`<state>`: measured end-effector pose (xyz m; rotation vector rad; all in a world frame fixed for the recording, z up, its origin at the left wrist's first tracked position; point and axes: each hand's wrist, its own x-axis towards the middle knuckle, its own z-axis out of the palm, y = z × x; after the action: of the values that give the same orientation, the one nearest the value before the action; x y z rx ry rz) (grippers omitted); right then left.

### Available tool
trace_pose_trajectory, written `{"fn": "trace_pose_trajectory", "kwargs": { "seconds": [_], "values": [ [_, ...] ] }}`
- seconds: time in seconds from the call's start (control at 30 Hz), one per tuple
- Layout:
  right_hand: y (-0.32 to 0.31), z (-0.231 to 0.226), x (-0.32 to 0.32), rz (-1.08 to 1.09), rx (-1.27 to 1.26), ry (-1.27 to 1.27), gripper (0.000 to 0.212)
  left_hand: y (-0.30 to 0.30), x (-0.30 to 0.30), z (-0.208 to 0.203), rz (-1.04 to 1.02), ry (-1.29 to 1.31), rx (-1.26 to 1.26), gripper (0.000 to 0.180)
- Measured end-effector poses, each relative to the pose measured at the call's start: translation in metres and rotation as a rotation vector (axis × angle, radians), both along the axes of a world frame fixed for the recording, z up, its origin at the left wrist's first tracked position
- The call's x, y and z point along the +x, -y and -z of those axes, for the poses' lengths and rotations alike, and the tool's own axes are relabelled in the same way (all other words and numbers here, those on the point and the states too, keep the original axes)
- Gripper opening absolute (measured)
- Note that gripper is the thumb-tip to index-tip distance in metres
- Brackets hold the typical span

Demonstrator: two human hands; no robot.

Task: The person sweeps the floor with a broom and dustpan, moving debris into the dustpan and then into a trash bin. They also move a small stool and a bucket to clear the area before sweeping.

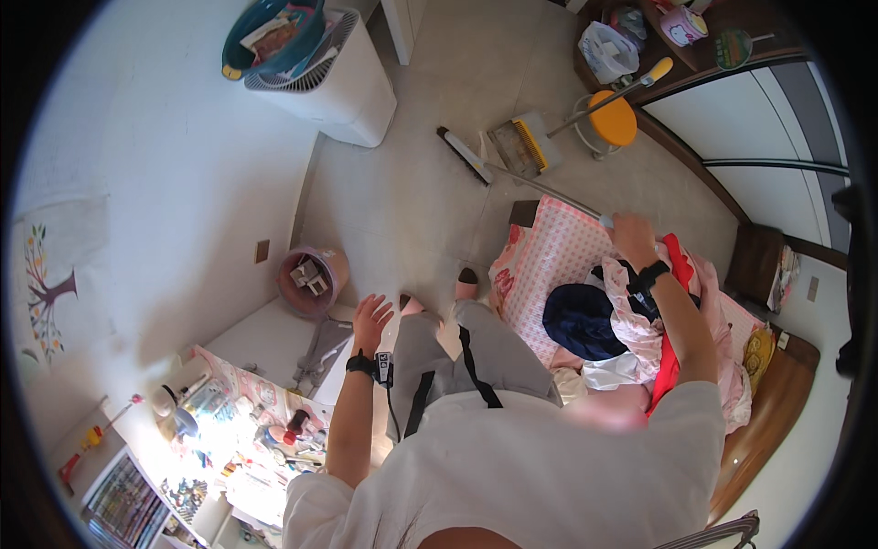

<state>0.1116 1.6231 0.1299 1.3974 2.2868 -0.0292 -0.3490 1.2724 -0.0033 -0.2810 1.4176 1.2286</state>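
Note:
My right hand (631,238) is closed around the end of a long broom handle (549,190), above the edge of the bed. The broom head (465,156), dark-bristled with a light top, rests on the floor ahead of me. Just to its right stands a grey dustpan (523,146) with a yellow comb edge, its long handle tipped by a yellow grip (657,71). My left hand (370,322) hangs free by my left thigh, fingers apart, holding nothing. A pink waste bin (337,267) with crumpled contents is the thing nearest to it.
On my right, a bed with a pink patterned sheet (558,242) bears heaped clothes, including a dark blue garment (583,322). A yellow stool (613,119) stands beyond the dustpan. A white appliance (357,101) carries a teal basin (306,46). At left is a cluttered desk (297,393).

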Motion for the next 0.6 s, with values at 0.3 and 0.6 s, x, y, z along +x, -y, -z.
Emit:
{"fn": "trace_pose_trajectory", "kwargs": {
  "seconds": [0.3, 0.6],
  "values": [
    [0.066, -0.050, 0.031, 0.298, -0.036, -0.013, 0.021, -0.122, -0.119, -0.058, 0.082, -0.160, 0.136, 0.029],
    [0.136, -0.066, -0.046, 0.801, -0.137, 0.007, 0.024, -0.440, -0.144, -0.106, 0.859, -0.398, 0.264, 0.027]
  ]
}}
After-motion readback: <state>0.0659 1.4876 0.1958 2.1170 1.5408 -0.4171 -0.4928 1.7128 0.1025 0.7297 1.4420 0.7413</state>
